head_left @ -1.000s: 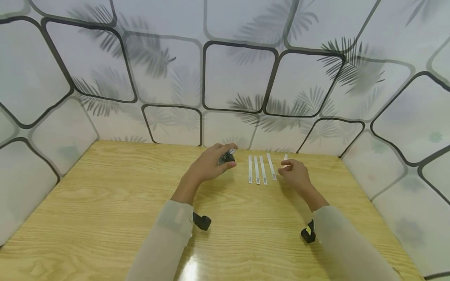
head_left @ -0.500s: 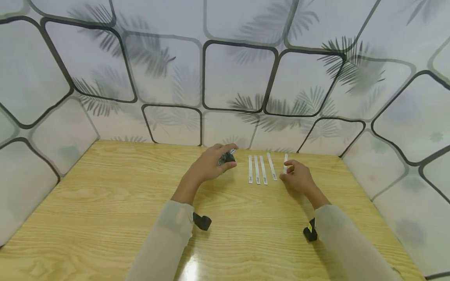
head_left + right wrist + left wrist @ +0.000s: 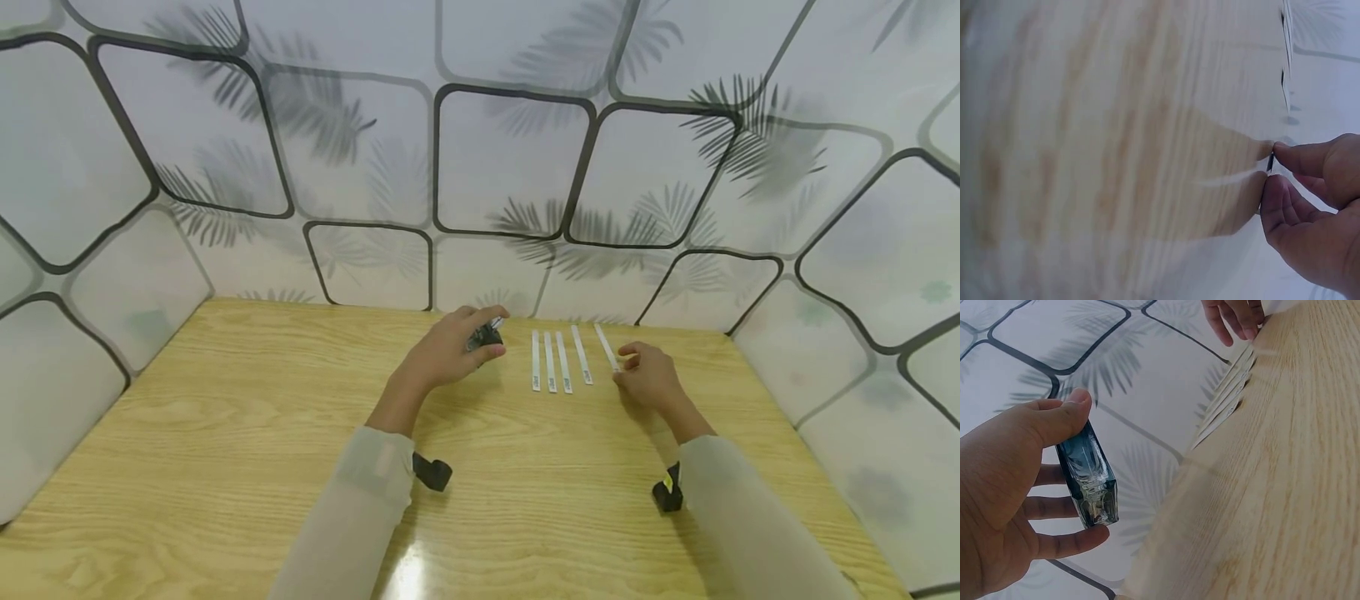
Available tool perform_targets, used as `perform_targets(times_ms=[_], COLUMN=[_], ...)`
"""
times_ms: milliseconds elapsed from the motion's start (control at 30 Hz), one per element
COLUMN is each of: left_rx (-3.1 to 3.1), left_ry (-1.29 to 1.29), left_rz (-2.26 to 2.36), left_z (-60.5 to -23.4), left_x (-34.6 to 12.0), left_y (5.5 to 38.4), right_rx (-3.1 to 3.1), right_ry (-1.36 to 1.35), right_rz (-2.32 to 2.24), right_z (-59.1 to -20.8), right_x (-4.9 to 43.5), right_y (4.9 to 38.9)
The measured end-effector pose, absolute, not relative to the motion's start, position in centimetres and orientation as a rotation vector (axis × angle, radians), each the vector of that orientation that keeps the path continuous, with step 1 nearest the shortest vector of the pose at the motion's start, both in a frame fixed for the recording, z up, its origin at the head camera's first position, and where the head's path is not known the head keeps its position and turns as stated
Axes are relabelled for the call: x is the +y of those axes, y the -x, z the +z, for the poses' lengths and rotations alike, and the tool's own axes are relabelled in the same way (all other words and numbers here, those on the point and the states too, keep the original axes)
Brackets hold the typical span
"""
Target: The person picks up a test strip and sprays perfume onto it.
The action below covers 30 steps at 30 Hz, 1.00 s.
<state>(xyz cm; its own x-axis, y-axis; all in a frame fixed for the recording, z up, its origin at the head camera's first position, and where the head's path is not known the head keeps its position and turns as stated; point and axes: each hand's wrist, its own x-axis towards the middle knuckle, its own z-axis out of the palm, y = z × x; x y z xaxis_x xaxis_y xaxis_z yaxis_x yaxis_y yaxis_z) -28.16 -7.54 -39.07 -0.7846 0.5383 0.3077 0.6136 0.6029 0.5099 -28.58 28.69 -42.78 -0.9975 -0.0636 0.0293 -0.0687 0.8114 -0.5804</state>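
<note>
My left hand (image 3: 444,353) holds a small blue glass bottle (image 3: 1089,464), raised over the table. In the left wrist view the thumb lies on one end of the bottle and the fingers are bent along its side and other end. On the right, my right hand (image 3: 649,379) pinches the near end of a white paper strip (image 3: 606,345), which lies slanted on the table. In the right wrist view thumb and fingertips meet at the dark-marked end of this strip (image 3: 1270,162). Left of it lie several similar strips (image 3: 550,363), roughly side by side with printed near ends.
A wood-grain table (image 3: 262,433) spreads under both arms. Its back edge meets a pale wall (image 3: 510,167) patterned with dark outlines and leaves, close behind the strips. Black wrist cameras (image 3: 432,473) hang under the sleeves.
My right hand has shifted slightly right, and the near end of its strip has swung right, so the strip now slants. The left hand with the bottle has stayed put.
</note>
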Motion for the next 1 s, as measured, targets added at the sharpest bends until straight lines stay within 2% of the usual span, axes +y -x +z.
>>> perform_targets(times_ms=[1000], left_rx=[-2.721], left_ry=[0.968], left_rz=[-0.948], left_z=[-39.1], left_x=[-7.4], left_y=[28.1], right_rx=[-2.961], right_ry=[0.033], right_rz=[1.162], right_z=[-42.6], right_x=[30.0], right_y=[28.9])
